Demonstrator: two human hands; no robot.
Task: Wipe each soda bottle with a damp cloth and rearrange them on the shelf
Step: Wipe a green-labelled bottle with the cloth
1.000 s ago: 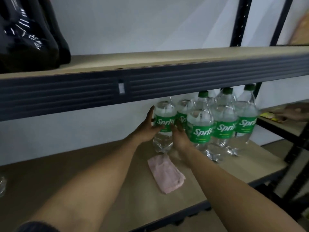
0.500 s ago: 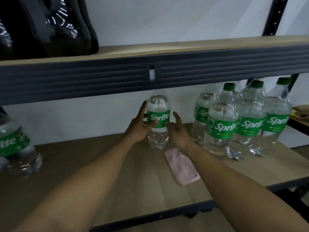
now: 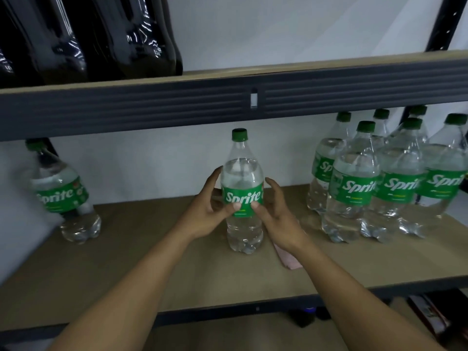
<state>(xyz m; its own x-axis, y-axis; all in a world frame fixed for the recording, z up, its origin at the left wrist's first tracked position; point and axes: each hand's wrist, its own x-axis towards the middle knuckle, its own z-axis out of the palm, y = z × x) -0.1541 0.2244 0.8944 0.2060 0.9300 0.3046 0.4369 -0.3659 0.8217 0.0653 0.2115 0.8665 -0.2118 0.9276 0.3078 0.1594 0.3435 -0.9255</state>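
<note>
A clear Sprite bottle [image 3: 242,188] with a green cap stands upright in the middle of the wooden shelf [image 3: 152,269]. My left hand [image 3: 206,211] holds its left side and my right hand [image 3: 277,216] holds its right side, both thumbs pressing on the green label. A pink cloth [image 3: 290,259] lies on the shelf just right of the bottle, mostly hidden under my right wrist. A group of several Sprite bottles [image 3: 354,188] stands at the right. One lone Sprite bottle [image 3: 63,196] stands at the far left.
The dark metal beam of the upper shelf [image 3: 177,102] hangs low over the bottle caps. Dark soda bottles [image 3: 101,39] stand on that upper shelf at the left. A white wall closes the back. A black upright post [image 3: 440,24] rises at the top right.
The held bottle has moved left, away from the group at the right, toward the shelf's middle. The view has shifted left and down, showing its cap and the lone bottle at the left.
</note>
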